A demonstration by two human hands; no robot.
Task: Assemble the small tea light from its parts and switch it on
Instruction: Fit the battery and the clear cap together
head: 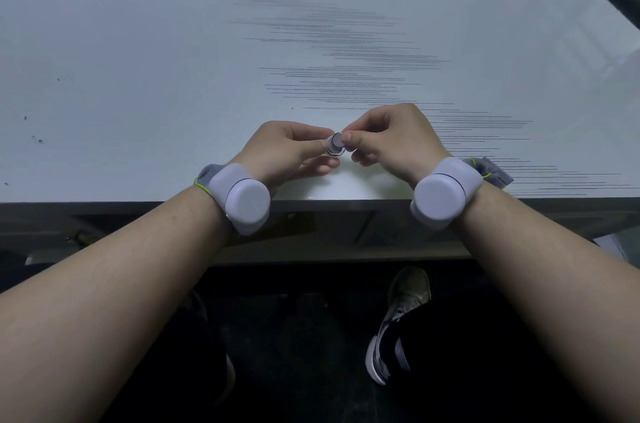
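You have the tea light (335, 145) pinched between both hands, just above the near edge of the white table (138, 76). Your left hand (287, 152) grips its body between thumb and fingers; your right hand (388, 138) closes thumb and forefinger on its round upper face. It is too small to tell whether that face is a battery cover or the base. Keep the left grip still, press the parts squarely together, and let only the right fingertips turn or push. The wrist sensors (247, 197) stay clear.

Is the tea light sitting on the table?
No, both hands, left hand and right hand, hold the tea light above the table.
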